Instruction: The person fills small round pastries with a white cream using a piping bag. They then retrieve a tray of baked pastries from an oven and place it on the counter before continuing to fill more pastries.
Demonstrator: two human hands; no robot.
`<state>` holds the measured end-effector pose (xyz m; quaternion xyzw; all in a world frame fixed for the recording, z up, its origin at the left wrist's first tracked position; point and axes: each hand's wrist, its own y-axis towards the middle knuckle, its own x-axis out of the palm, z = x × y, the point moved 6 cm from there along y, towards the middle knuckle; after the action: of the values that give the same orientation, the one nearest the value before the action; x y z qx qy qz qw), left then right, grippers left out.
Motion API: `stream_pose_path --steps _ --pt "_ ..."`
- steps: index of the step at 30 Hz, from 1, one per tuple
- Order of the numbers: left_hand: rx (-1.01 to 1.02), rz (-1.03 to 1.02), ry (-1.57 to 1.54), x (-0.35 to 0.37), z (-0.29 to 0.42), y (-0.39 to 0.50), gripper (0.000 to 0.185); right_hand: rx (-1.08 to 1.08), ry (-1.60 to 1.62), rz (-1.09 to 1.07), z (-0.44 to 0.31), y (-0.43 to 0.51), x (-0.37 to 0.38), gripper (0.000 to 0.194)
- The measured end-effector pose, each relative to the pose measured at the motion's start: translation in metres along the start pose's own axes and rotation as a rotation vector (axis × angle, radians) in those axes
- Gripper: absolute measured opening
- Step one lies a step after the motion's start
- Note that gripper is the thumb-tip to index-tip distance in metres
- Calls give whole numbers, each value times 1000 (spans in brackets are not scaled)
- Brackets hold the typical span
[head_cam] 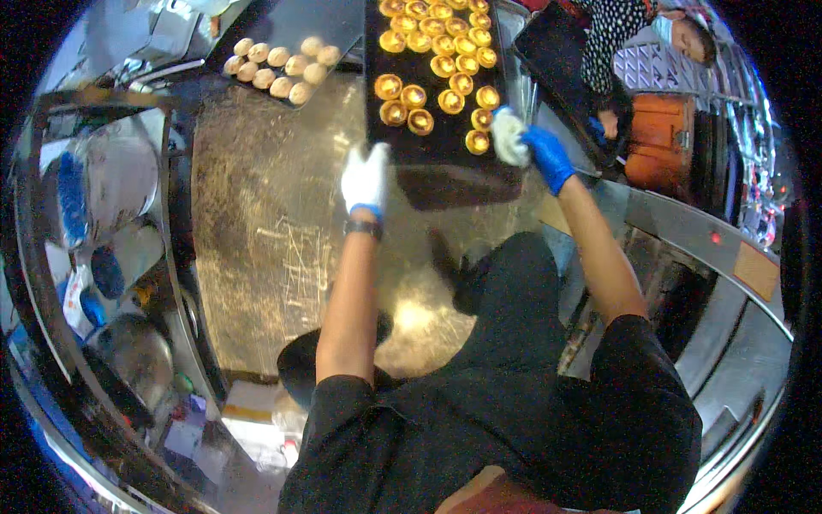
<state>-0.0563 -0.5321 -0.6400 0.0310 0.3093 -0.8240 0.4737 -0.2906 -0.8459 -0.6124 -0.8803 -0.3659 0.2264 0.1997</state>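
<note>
In front of me lies a dark baking tray (pixel 424 149) with many golden egg tarts (pixel 443 44) in small groups and loose rows. My left hand (pixel 365 180), in a white glove with blue at the wrist, is blurred at the tray's near left corner. A gap shows between its fingers, and I see nothing in it; whether it touches the tray is unclear. My right hand (pixel 549 157) wears a blue glove. It grips a bunched piece of white fabric, apparently a work glove (pixel 511 136), at the tray's right edge beside the nearest tarts.
A second dark tray (pixel 308 26) with pale round buns or pastries (pixel 280 64) sits at the upper left on a worn metal worktop (pixel 270 212). An orange case (pixel 661 141) and another person (pixel 610 51) are at upper right. Shelves (pixel 170 257) flank the left side.
</note>
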Motion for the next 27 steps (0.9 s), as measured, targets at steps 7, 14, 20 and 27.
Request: stream_pose_path --steps 7,14,20,27 --pt "-51 -315 -273 -66 82 -194 54 157 27 -349 -83 -210 141 34" --pt "-177 -324 -244 -179 117 -322 61 390 291 -436 -161 -389 177 40" --pt "-186 -510 -258 -231 185 -385 60 411 415 -353 -212 -485 177 43" --pt "200 -757 3 -244 267 -421 51 300 719 -134 -258 -571 138 45"
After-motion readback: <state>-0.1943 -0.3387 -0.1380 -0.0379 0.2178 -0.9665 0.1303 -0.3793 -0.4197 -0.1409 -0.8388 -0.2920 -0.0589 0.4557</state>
